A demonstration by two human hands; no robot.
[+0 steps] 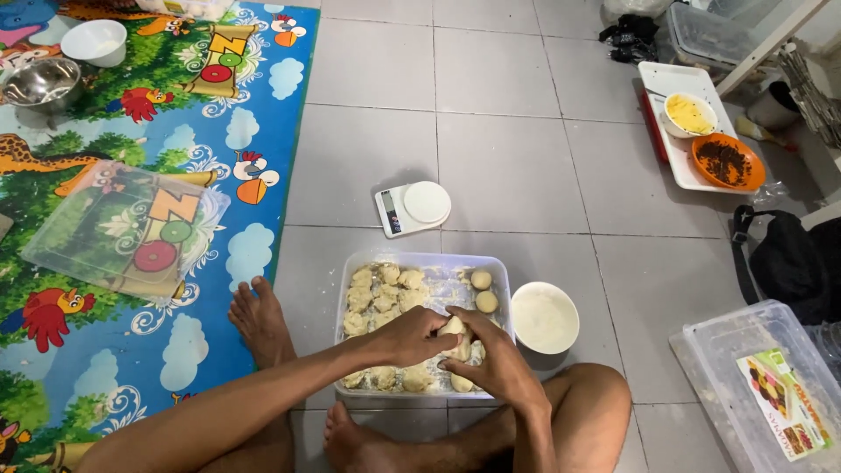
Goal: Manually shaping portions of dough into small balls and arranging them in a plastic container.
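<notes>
A clear plastic tub (420, 263) sits on the tiled floor (508, 158) between the person's legs, holding many pale dough pieces (378, 293) along its left side and near edge, with two smooth balls (483, 291) toward its far right corner. Just right of it stands a white bowl (544, 317) of flour. Over the tub's near right part, the left hand (412, 335) and right hand (491, 359) close together around one dough lump (453, 327); its long axis cannot be told.
</notes>
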